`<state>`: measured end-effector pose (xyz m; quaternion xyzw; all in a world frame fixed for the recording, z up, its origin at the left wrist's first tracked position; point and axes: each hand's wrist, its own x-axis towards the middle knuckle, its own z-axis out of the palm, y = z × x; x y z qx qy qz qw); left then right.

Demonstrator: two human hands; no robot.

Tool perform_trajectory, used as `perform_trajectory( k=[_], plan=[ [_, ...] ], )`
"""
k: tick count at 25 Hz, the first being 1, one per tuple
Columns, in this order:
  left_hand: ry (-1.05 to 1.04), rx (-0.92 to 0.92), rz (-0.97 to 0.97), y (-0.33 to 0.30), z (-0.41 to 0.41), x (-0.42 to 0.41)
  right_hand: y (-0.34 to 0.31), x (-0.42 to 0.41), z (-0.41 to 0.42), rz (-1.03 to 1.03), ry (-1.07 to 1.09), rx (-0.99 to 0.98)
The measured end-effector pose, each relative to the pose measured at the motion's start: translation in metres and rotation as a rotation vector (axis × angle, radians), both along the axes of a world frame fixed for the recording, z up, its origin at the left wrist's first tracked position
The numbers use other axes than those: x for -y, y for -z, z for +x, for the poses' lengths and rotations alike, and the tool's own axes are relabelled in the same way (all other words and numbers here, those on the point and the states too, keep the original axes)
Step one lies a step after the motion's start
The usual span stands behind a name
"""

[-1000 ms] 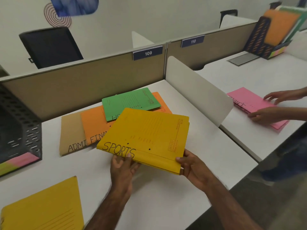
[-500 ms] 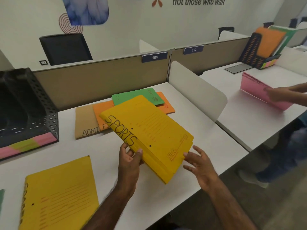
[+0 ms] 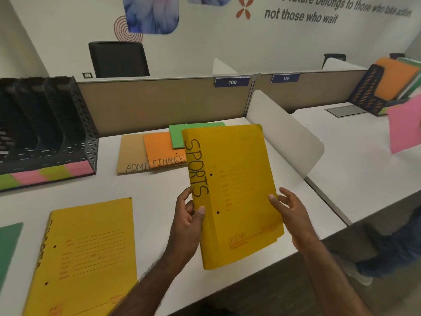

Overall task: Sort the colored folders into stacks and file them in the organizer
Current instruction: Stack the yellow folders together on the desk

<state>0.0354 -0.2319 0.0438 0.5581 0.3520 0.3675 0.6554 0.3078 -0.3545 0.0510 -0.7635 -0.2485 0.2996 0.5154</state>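
A stack of yellow folders marked SPORTS (image 3: 237, 179) is held above the desk, spine to the left. My left hand (image 3: 188, 221) grips its spine edge with the thumb on top. My right hand (image 3: 288, 213) touches its right edge with fingers spread. Another yellow folder (image 3: 88, 254) lies flat at the near left. Behind the held stack lie a brown ADMIN folder (image 3: 131, 153), an orange FINANCE folder (image 3: 163, 148) and a green folder (image 3: 176, 135), overlapping. The black mesh organizer (image 3: 68, 133) stands at the far left, its slots holding nothing.
A dark green folder (image 3: 9, 245) shows at the left edge. A white divider (image 3: 287, 131) separates the neighbouring desk, where another person holds a pink folder (image 3: 404, 128) near a second filled organizer (image 3: 373, 90). A tan partition (image 3: 159, 103) runs behind.
The SPORTS stack has turned from lying crosswise to spine-left and lifted more upright. My view has shifted left, showing more of the organizer. The neighbour raised the pink folder.
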Motion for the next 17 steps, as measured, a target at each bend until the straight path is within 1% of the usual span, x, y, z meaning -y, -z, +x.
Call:
perform_trajectory(
  k=[3, 7, 14, 17],
  plan=[
    [0.004, -0.034, 0.050, -0.009, 0.007, -0.004, 0.005, -0.011, 0.006, -0.009, -0.116, -0.088],
    [-0.030, -0.126, 0.083, -0.014, 0.016, -0.015, 0.010, -0.028, 0.005, 0.032, -0.170, -0.217],
    [-0.094, -0.174, 0.048, -0.008, 0.029, -0.017, 0.026, -0.054, 0.007, 0.034, -0.242, -0.327],
    [-0.127, -0.238, 0.021, -0.003, 0.021, -0.017, 0.032, -0.064, 0.003, 0.023, -0.281, -0.363]
  ],
)
